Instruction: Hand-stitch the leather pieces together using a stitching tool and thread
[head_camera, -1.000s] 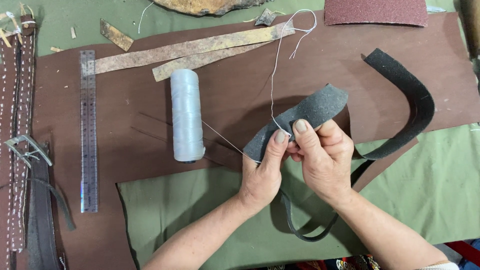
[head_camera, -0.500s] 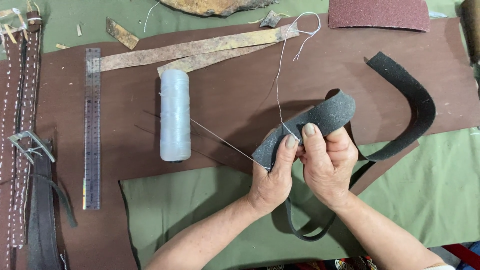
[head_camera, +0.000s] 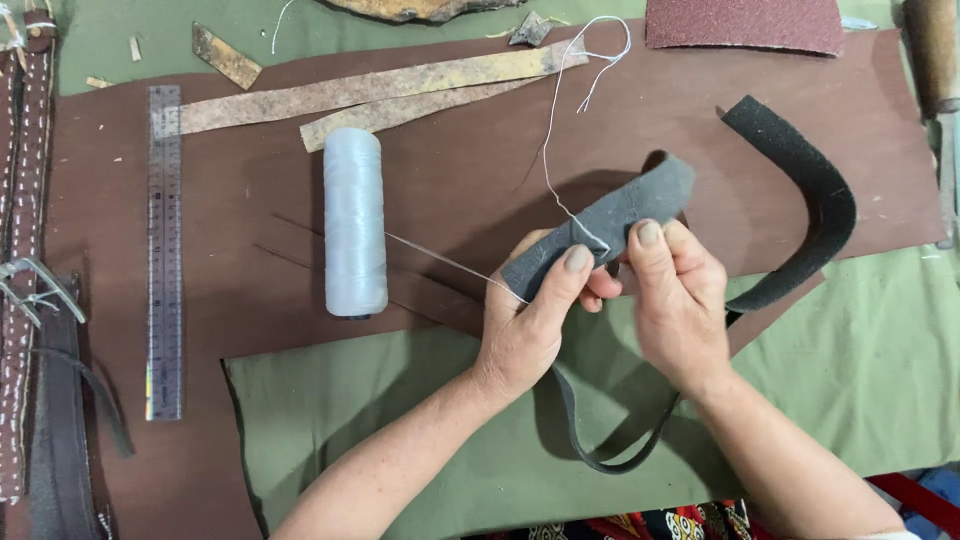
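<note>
My left hand (head_camera: 535, 325) and my right hand (head_camera: 680, 300) both grip a dark grey leather strap (head_camera: 610, 220), held up over the work surface. The strap loops down below my hands (head_camera: 610, 455) and curves up to the right, ending in a black tip (head_camera: 800, 170). A white thread (head_camera: 555, 130) runs from the strap up to a loose end at the top. Another thread stretch leads left from my left thumb toward a white thread spool (head_camera: 353, 220) lying on the brown leather sheet (head_camera: 250, 260).
A metal ruler (head_camera: 164, 250) lies left of the spool. Two thin tan leather strips (head_camera: 370, 90) lie above it. Stitched brown belts and a buckle (head_camera: 30, 280) line the left edge. A sandpaper sheet (head_camera: 745, 22) is at the top right. Green cloth (head_camera: 860, 360) covers the near side.
My hands and the strap have stayed nearly in place; the grey strap end has tilted slightly higher to the right, and my fingers have shifted a little along it.
</note>
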